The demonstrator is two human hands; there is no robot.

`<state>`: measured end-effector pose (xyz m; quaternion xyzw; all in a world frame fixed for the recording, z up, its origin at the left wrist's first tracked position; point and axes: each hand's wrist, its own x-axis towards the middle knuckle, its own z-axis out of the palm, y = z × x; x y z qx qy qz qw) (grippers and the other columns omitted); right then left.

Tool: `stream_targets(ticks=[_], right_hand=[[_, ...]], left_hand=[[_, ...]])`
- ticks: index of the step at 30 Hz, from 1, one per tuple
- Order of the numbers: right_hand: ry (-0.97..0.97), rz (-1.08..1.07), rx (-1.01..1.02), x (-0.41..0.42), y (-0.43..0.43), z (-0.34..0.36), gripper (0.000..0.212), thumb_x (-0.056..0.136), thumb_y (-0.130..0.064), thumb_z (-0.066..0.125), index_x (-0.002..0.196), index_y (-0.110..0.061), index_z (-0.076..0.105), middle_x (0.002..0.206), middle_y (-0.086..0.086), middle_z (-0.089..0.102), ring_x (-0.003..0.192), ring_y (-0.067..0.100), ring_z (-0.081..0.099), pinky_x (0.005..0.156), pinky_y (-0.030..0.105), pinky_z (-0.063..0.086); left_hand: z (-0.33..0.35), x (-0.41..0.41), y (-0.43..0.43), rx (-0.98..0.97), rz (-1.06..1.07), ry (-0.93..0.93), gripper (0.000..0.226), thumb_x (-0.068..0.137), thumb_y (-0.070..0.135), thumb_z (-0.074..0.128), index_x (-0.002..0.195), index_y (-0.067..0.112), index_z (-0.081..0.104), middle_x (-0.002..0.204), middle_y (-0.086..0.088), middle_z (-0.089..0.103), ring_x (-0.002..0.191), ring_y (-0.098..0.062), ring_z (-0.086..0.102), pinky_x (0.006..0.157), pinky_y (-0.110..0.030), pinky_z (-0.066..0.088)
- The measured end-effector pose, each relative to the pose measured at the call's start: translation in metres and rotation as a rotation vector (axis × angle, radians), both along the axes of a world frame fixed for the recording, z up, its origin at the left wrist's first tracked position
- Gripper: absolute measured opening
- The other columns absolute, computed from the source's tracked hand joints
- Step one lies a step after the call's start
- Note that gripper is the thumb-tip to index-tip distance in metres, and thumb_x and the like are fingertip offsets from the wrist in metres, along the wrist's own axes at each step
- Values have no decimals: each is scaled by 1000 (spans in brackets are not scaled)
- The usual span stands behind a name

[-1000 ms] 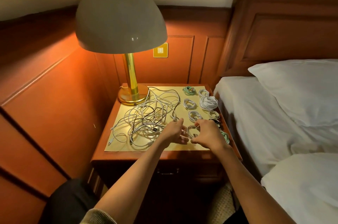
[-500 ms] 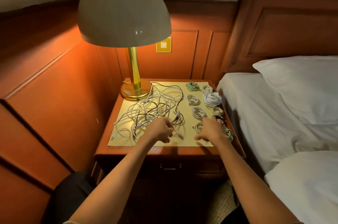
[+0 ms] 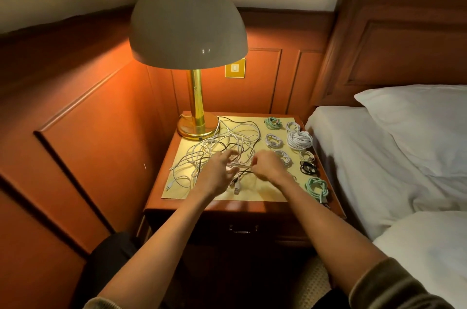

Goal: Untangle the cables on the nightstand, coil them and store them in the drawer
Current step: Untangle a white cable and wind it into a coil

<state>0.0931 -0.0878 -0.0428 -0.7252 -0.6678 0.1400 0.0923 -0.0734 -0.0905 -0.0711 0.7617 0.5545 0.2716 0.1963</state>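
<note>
At frame centre, the left hand spreads open over the tangle; whether the right hand grips is unclear. Hard pulling could tighten knots.

The lamp has a plain grey-beige dome shade on a shiny brass-gold stem and base. Beneath it, the nightstand is reddish-brown wood under a plain golden-yellow mat. Just right of the lamp's base, the tangle is mostly white with a black strand. Further right sit a mint-green coil, a white coil and a black coil. Behind the lamp, the wall panelling glows orange-brown and carries a gold switch plate. Far right, the bedding is white.
</note>
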Motion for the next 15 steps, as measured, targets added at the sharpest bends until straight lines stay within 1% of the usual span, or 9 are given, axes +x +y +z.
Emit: stream_targets(ticks=[1, 3, 5, 6, 7, 9, 11, 13, 15], right_hand=[[73, 3, -5, 4, 6, 15, 14, 91, -10, 61, 96, -14, 73, 96, 4, 72, 85, 19, 65, 70, 32, 54], [273, 28, -17, 12, 13, 49, 13, 95, -10, 60, 98, -11, 73, 93, 3, 71, 84, 15, 65, 71, 30, 55], [477, 52, -21, 15, 11, 86, 13, 97, -9, 58, 97, -9, 71, 90, 3, 69, 81, 13, 61, 65, 26, 47], [556, 60, -18, 16, 8, 102, 13, 98, -9, 58, 96, -9, 70, 90, 3, 69, 80, 13, 60, 64, 26, 45], [625, 63, -12, 16, 5, 116, 12, 99, -10, 56, 95, -10, 68, 89, 3, 68, 78, 13, 60, 64, 26, 45], [780, 66, 16, 16, 0, 132, 15, 100, -8, 53, 92, -13, 65, 86, 3, 66, 74, 14, 58, 64, 28, 44], [873, 70, 61, 18, -4, 138, 17, 99, -6, 52, 92, -14, 65, 84, 3, 65, 73, 16, 57, 64, 29, 44], [874, 64, 86, 23, -7, 137, 16, 97, -6, 50, 97, -12, 65, 87, 4, 66, 76, 18, 59, 66, 31, 46], [805, 44, 115, 27, -7, 133, 18, 97, -5, 48, 102, -13, 64, 88, 5, 67, 76, 18, 61, 66, 31, 48]], left_hand=[[-2, -1, 3, -14, -9, 9, 47, 91, 34, 70, 135, 36, 53, 115, 0, 57, 102, -16, 61, 90, -34, 52], [-2, 1, 9, -73, -21, 54, 57, 92, 44, 65, 144, 45, 41, 114, 0, 49, 101, -19, 60, 91, -36, 51], [1, 5, 17, -82, -33, 87, 62, 94, 52, 59, 149, 50, 30, 114, -1, 47, 99, -17, 57, 87, -35, 50], [5, 8, 20, -64, -34, 63, 61, 95, 54, 55, 150, 49, 28, 115, -1, 48, 99, -15, 55, 86, -34, 50], [9, 10, 24, -35, -28, 13, 57, 97, 56, 49, 151, 47, 31, 116, -2, 48, 99, -15, 55, 84, -33, 50], [20, 13, 29, 53, 20, -117, 48, 101, 54, 42, 146, 38, 46, 117, -3, 48, 100, -17, 56, 78, -30, 50], [31, 12, 34, 187, 106, -170, 40, 103, 47, 44, 134, 30, 61, 119, -6, 47, 95, -19, 58, 65, -27, 50], [44, 8, 39, 313, 169, -146, 35, 104, 41, 46, 128, 25, 66, 120, -12, 46, 89, -18, 54, 57, -22, 44], [57, 1, 44, 405, 175, -143, 33, 104, 37, 49, 125, 20, 68, 109, -12, 50, 85, -16, 50, 55, -17, 36]])
